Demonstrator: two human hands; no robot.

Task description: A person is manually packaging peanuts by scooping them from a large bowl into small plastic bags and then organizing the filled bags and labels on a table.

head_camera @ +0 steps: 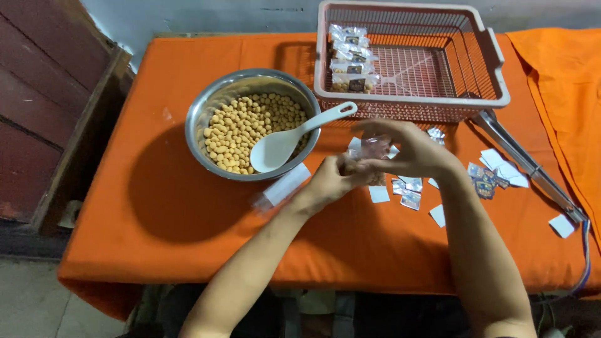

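Right now I have both hands meeting over the middle of the orange table point(188, 213), just in front of the pink basket point(494, 69), and between them is a small clear packet point(370, 149) that looks partly filled. My right hand point(410, 150) arches over it from above, fingertips pressed together on the packet's upper edge — my left hand point(332, 178) comes in from below and to the left, fingers closed around its lower end. So the packet lies between the two grips, its long axis running roughly from the left hand up toward the right; the blur keeps me from saying more exactly. The steel bowl point(206, 112) of pale round snacks sits to the left, nearer my left hand, with the white spoon point(291, 138) resting in it, handle pointing toward the hands. Small label cards point(410, 199) lie scattered just beneath and to the right — and filled packets point(352, 59) are stacked in the basket's left end.
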